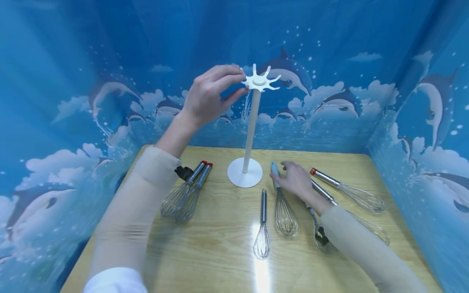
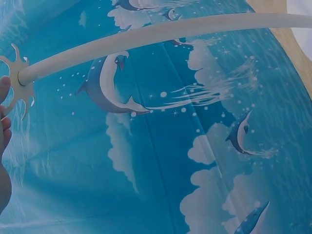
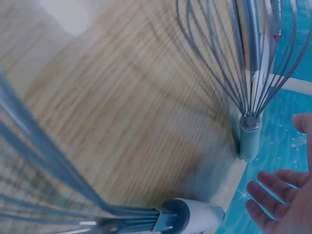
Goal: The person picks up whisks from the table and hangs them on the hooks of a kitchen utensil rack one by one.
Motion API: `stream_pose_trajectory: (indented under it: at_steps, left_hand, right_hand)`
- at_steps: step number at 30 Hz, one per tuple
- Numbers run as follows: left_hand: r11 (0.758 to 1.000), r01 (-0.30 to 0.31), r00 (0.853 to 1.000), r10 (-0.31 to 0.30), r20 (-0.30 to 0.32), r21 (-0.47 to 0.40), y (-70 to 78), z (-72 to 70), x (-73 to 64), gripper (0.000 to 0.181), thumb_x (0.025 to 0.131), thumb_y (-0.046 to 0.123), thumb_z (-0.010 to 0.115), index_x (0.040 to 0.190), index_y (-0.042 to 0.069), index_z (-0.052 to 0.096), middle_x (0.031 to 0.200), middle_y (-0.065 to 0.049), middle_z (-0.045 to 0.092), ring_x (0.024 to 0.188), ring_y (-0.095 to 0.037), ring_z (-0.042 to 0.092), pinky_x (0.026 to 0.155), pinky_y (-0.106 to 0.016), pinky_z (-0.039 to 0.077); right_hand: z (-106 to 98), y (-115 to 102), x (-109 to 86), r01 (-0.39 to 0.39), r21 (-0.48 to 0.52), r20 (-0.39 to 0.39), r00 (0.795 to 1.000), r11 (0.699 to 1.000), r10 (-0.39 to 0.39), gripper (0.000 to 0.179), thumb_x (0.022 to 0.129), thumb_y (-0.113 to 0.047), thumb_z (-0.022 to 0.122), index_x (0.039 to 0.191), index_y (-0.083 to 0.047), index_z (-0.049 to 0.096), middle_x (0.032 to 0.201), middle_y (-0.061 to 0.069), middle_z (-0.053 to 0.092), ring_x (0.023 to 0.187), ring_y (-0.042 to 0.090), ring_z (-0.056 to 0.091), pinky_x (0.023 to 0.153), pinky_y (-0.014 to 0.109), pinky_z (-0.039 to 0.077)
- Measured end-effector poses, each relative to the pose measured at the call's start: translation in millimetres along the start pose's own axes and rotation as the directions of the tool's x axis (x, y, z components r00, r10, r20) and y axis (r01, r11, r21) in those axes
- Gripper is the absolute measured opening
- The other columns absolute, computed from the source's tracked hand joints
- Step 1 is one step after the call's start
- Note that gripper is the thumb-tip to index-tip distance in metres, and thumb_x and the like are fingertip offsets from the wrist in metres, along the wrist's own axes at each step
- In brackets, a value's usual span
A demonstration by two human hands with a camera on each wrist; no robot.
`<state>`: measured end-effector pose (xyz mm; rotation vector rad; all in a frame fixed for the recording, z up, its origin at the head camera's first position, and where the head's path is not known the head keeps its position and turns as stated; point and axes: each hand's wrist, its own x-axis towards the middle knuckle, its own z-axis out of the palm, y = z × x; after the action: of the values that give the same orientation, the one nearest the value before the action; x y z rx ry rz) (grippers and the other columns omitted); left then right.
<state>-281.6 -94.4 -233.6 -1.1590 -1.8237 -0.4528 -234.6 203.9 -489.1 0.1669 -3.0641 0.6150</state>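
A white stand [image 1: 251, 130] with a round base and a star-shaped top of curved prongs stands upright at the back of the table. My left hand [image 1: 216, 91] pinches a prong on the left of its top between fingers and thumb; the left wrist view shows fingertips [image 2: 4, 90] at that top. My right hand [image 1: 298, 181] hovers low over the whisks on the right, fingers loosely spread, holding nothing. Just left of it lies a whisk with a light blue handle [image 1: 275, 173], whose wires [image 3: 246, 83] fan out in the right wrist view.
A small silver-handled whisk [image 1: 264, 207] lies in front of the stand. Two red-tipped whisks [image 1: 199, 179] lie side by side at left. Another red-tipped whisk [image 1: 326, 178] and more whisks, partly hidden by the right arm, lie at right. A dolphin-printed curtain [image 1: 205, 32] surrounds the table.
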Motion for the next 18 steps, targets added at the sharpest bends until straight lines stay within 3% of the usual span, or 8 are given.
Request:
stream_pose_trajectory:
  at_steps: [4, 8, 12, 18]
  left_hand:
    - [1.000, 0.011, 1.000, -0.011, 0.013, -0.010, 0.7, 0.5, 1.3, 0.031, 0.100, 0.027, 0.075, 0.113, 0.000, 0.078, 0.114, -0.017, 0.079, 0.112, -0.031, 0.075, 0.103, -0.037, 0.064]
    - [1.000, 0.022, 1.000, -0.021, 0.012, -0.005, 1.2, 0.6, 0.9, 0.030, 0.099, 0.027, 0.076, 0.112, 0.000, 0.079, 0.111, -0.017, 0.080, 0.107, -0.030, 0.076, 0.098, -0.037, 0.066]
    - [1.000, 0.016, 1.000, -0.016, 0.004, 0.001, 0.6, 0.8, 0.6, 0.029, 0.099, 0.026, 0.076, 0.111, 0.000, 0.079, 0.110, -0.017, 0.080, 0.106, -0.030, 0.076, 0.096, -0.037, 0.066]
    - [1.000, 0.008, 1.000, -0.008, 0.004, 0.002, -0.1, 2.0, 0.5, 0.029, 0.099, 0.026, 0.076, 0.111, 0.000, 0.079, 0.110, -0.017, 0.080, 0.106, -0.030, 0.076, 0.096, -0.037, 0.066]
  right_hand:
    - [3, 1, 3.5, -0.040, 0.046, 0.033, 0.999, 0.998, 0.038, 0.075, 0.094, -0.059, 0.071, 0.142, -0.001, 0.062, 0.125, 0.021, 0.075, 0.089, 0.030, 0.076, 0.051, 0.027, 0.054]
    - [5, 3, 3.2, -0.085, 0.096, 0.094, 0.993, 0.992, 0.076, 0.073, 0.095, -0.055, 0.071, 0.140, 0.002, 0.062, 0.123, 0.022, 0.076, 0.094, 0.031, 0.077, 0.067, 0.037, 0.064]
    - [8, 5, 3.1, -0.151, 0.166, 0.146, 0.981, 0.974, 0.127, 0.072, 0.096, -0.054, 0.070, 0.140, 0.002, 0.063, 0.124, 0.022, 0.075, 0.106, 0.034, 0.075, 0.085, 0.047, 0.065]
    - [12, 10, 4.6, -0.224, 0.239, 0.169, 0.968, 0.945, 0.187, 0.069, 0.095, -0.052, 0.072, 0.140, 0.000, 0.063, 0.128, 0.022, 0.074, 0.111, 0.036, 0.073, 0.089, 0.047, 0.064]
